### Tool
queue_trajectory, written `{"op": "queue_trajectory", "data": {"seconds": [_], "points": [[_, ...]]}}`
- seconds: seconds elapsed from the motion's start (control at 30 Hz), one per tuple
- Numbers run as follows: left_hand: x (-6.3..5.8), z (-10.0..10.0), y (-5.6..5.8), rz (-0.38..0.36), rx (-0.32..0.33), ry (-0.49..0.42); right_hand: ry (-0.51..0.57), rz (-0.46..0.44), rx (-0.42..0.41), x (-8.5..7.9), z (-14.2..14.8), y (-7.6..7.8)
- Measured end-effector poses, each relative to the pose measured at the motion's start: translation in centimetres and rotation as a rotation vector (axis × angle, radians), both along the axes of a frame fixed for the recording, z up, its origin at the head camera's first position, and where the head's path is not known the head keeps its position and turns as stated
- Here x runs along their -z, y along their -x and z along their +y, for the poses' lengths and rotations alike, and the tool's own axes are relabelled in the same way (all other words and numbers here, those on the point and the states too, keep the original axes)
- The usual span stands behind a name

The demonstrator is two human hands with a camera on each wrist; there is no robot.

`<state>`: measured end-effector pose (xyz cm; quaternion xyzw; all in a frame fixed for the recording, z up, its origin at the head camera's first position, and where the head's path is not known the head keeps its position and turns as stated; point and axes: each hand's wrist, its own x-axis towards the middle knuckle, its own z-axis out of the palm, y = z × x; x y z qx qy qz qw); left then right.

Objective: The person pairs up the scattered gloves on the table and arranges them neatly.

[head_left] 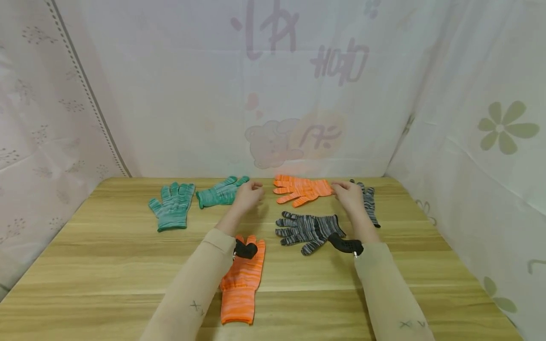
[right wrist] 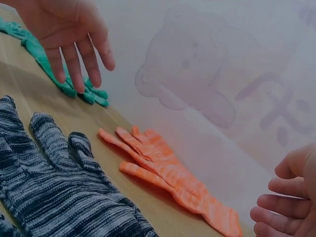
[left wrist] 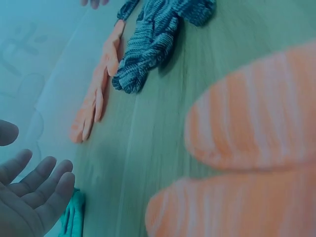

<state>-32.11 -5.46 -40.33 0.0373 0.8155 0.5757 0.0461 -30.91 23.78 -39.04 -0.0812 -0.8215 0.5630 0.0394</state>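
My left hand (head_left: 249, 196) hovers palm inward beside a green glove (head_left: 219, 193), its fingers loosely bent around nothing. In the left wrist view the same hand (left wrist: 37, 200) shows spread fingers above the green fabric. My right hand (head_left: 350, 196) is by the cuff of the far orange glove (head_left: 302, 189). Seen from the right wrist, that hand (right wrist: 289, 197) has relaxed fingers a little apart from the orange cuff (right wrist: 224, 217). A grey-and-black striped glove (head_left: 309, 229) lies nearer, below the right hand. Under my left wrist, another orange glove (head_left: 241, 289) lies fingers-away, partly hidden by the sleeve.
A second green glove (head_left: 172, 207) lies flat at the left of the wooden table (head_left: 128, 270). Another striped glove (head_left: 370, 203) is partly hidden behind the right hand. A printed curtain (head_left: 192, 94) borders the table's back, with more cloth at both sides.
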Motion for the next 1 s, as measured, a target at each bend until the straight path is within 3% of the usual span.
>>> {"op": "queue_trajectory", "data": {"seconds": [0.23, 0.47, 1.0], "points": [[0.1, 0.7, 0.8, -0.016, -0.019, -0.056, 0.028, -0.045, -0.004, 0.6, 0.9, 1.2], [-0.1, 1.5, 1.3, -0.085, -0.037, -0.152, 0.09, -0.089, -0.035, 0.8, 1.5, 2.4], [0.6, 2.8, 3.0, -0.226, -0.113, -0.322, 0.158, -0.155, -0.21, 1.0, 1.9, 4.2]]}}
